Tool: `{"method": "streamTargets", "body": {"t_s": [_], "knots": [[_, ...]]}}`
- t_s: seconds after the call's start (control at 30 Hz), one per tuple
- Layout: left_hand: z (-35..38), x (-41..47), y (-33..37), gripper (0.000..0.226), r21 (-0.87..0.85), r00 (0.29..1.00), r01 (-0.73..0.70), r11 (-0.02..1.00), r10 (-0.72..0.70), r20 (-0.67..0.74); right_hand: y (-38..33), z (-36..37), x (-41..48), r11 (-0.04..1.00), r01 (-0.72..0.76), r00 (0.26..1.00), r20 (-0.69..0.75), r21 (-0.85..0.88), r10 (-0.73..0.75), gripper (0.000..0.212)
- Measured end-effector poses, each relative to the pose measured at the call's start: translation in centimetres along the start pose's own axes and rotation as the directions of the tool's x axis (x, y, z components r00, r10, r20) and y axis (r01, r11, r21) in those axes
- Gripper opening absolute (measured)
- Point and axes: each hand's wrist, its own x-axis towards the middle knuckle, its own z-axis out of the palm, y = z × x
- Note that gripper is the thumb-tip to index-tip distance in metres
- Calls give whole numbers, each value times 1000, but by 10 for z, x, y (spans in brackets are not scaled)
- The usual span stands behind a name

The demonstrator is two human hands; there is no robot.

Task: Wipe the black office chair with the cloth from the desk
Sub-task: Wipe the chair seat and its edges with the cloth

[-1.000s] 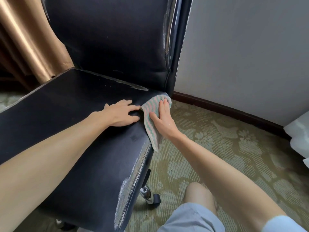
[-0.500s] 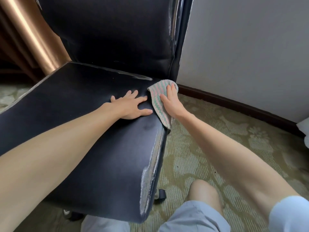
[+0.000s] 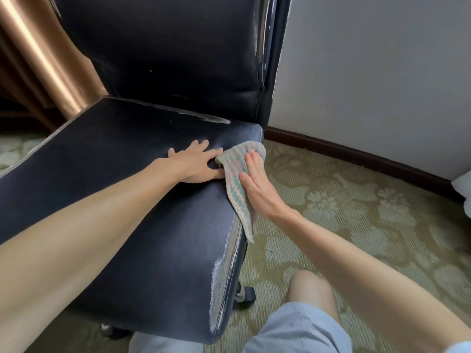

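The right grip is lying open, its straight fingers pressing the striped cloth against the right side edge of the black chair seat. The left grip is resting flat and open on the seat top, fingertips touching the cloth's edge. The cloth's lower corner is hanging above the patterned carpet.
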Motion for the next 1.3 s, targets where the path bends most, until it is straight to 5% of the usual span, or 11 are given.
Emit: {"method": "streamTargets", "body": {"t_s": [0.23, 0.4, 0.57, 0.77, 1.3], "knots": [[-2, 1, 3, 86, -18, 999, 30, 999, -30, -39, 3, -28, 62, 995, -62, 998, 16, -75, 63, 55], [-11, -4, -11, 78, -144, 1000, -16, 990, 12, -25, 1, -27, 48, 994, 43, 998, 44, -102, -39, 50], [-6, -17, -13, 74, -49, 978, -6, 999, -5, -209, 12, -34, 18, 991, 115, 980, 169, -68, -102, 51], [4, -25, -11, 100, -61, 996, 92, 994, -90, 24, 10, -28, 42, 991, 100, 992, 91, -93, -91, 49], [3, -27, -8, 93, -19, 998, 67, 998, -67, 4, 23, -6, -5, 946, 283, 959, 54, -160, -278, 51]]}}
